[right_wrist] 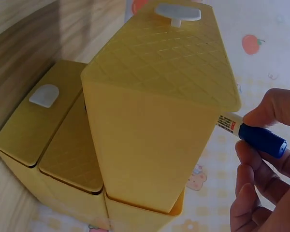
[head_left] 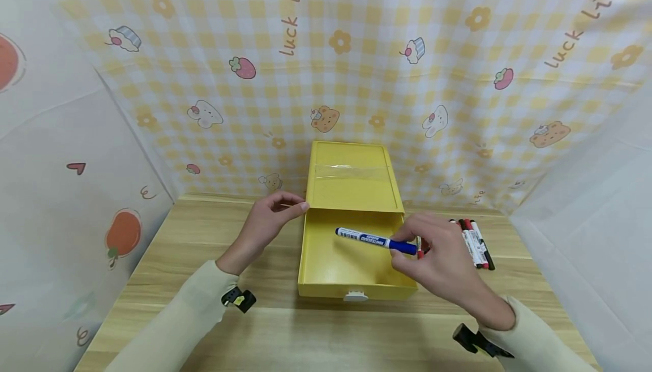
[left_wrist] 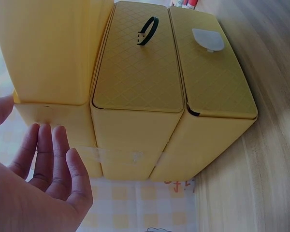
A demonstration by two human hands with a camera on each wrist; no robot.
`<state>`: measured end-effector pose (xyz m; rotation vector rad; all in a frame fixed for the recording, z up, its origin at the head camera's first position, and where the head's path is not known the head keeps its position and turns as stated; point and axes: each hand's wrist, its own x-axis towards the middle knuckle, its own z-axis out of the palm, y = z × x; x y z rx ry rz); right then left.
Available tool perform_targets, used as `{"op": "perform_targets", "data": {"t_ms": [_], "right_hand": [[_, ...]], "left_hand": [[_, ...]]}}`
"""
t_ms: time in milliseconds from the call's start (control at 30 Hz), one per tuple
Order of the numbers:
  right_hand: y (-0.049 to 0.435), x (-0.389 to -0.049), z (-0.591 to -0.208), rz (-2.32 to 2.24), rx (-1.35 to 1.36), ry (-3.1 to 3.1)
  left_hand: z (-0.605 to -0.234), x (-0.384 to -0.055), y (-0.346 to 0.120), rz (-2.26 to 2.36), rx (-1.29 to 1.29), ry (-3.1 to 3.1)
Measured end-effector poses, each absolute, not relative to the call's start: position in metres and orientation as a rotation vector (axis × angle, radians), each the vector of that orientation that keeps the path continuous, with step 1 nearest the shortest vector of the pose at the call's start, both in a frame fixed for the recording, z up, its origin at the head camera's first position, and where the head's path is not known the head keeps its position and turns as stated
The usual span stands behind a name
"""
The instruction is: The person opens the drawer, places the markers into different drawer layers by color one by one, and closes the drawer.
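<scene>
- Blue whiteboard marker: held above the pulled-out top drawer, lying crosswise, capped end to the right, other end to the left.
- Right hand: thumb and fingers pinch the marker by its blue cap, at the drawer's right side.
- Drawer: yellow, its visible floor bare; white handle on the near face.
- Left hand: at the far-left corner of the drawer opening, thumb tip touching the edge of the yellow cabinet; fingers loosely extended, grasping nothing.
- Cabinet: clear tape across its top. Two lower drawers closed; a black loop on the middle one, a white handle on the bottom one.
- More markers: lying side by side to the right, beyond the right hand, black and red ends showing.
- Wood-grain table under everything; yellow checked cloth hangs on the far side.
</scene>
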<state>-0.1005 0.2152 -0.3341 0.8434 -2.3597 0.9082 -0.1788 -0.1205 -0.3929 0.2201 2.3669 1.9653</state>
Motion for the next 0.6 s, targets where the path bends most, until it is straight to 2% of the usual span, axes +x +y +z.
{"op": "perform_targets", "data": {"t_ms": [600], "right_hand": [[0.192, -0.123, -0.321, 0.726, 0.955, -2.476]], "left_hand": [[-0.393, -0.179, -0.121, 1.954, 0.215, 2.372]]}}
